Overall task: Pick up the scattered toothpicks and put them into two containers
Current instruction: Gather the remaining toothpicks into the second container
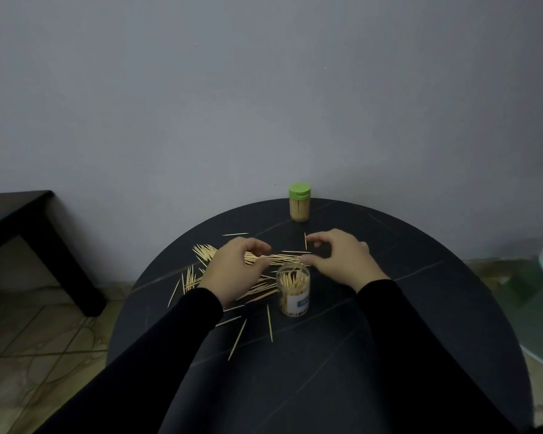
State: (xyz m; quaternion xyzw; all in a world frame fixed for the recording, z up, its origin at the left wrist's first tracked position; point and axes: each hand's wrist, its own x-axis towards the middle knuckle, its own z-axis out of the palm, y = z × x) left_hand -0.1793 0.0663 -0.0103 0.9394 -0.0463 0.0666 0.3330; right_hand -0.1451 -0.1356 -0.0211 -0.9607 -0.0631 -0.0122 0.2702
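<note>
Toothpicks [273, 259] are pinched between both hands.
Left hand [232, 274] and right hand [342, 261] fingertips curl on the bundle; strands beneath are hidden.

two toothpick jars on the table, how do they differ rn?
The far jar has its green lid on; the near jar is open, with no lid.
The far jar stands at the table's back edge, clear of both hands; the near jar sits just below the left hand and right hand, beside the scattered toothpicks.
Only the near jar shows a label.
Shared: both are upright, clear and hold toothpicks.
</note>
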